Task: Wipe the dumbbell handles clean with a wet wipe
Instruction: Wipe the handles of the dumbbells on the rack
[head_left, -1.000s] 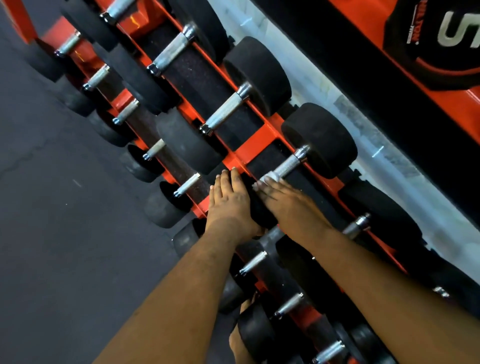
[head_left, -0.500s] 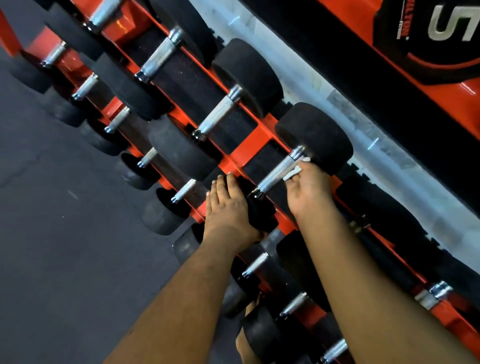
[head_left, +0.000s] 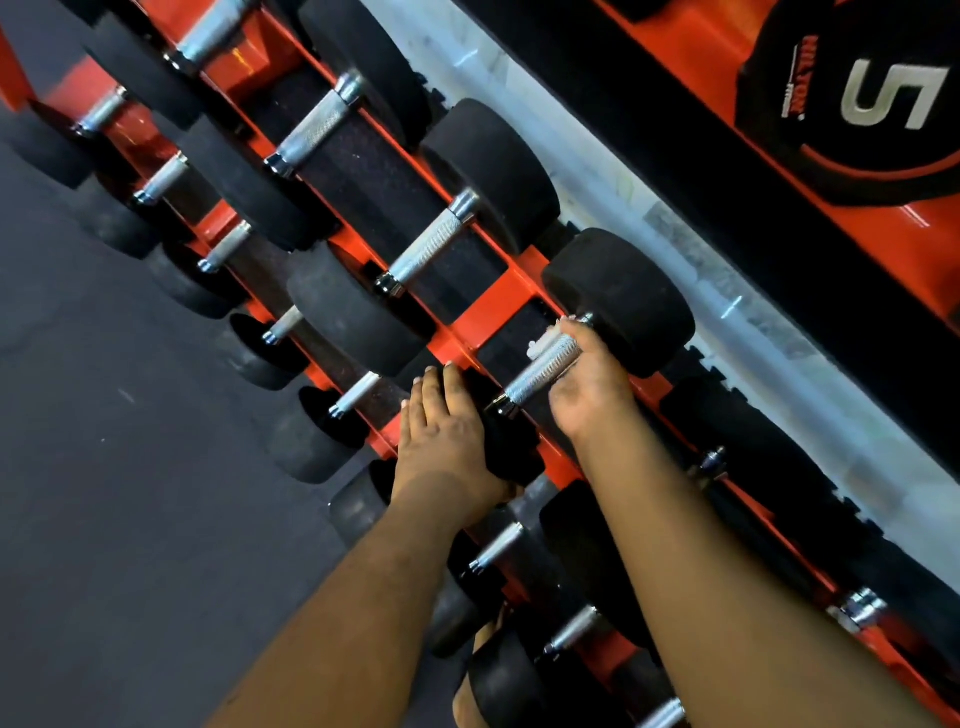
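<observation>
Dumbbell (head_left: 618, 306) is lying on orange rack (head_left: 493, 306), upper tier. Right hand (head_left: 587, 384) is curling around its knurled handle (head_left: 540, 371), pressing white wipe (head_left: 540, 344) underneath. Left hand (head_left: 447, 436), fingers straight, is resting flat on near head. Plate (head_left: 862, 98) is reading "5". One wipe.

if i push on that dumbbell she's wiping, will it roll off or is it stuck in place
The dumbbell probably stays put: its thick black rubber heads look heavy, and the left hand rests flat on the near head. Those round heads could roll sideways along the orange rack if shoved hard. The knurled handle likely grips well under the right hand and wet wipe.
</observation>
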